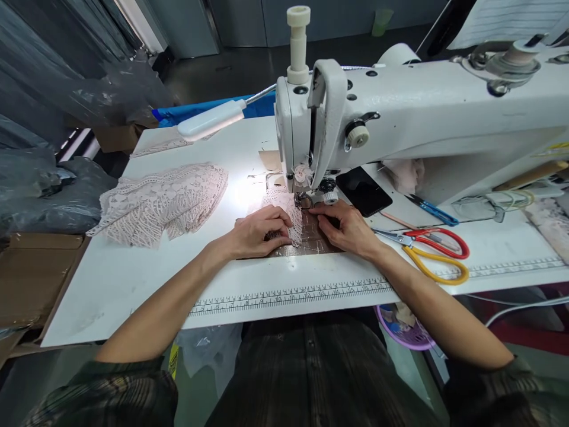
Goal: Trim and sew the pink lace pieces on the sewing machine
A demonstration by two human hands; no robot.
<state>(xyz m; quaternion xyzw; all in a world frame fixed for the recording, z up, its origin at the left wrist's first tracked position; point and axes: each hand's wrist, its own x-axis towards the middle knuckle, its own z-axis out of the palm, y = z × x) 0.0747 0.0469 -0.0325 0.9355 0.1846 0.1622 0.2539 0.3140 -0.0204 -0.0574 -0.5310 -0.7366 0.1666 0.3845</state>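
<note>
A small pale pink lace piece lies under the presser foot of a white sewing machine. My left hand rests at its left, fingers curled and thumb near the forefinger, closed on the lace by its near edge. On the right of the foot, my right hand lies on the brown, tape-covered plate. Its forefinger reaches close to the needle area and its thumb sits apart, with nothing visible between them. A pink fabric rosette is fixed on the machine's head.
Stacked lace pieces lie at left under a lamp. To the right are a black phone, scissors with red and yellow handles and blue-handled snips. A ruler strip runs along the front edge; a purple basket hangs below.
</note>
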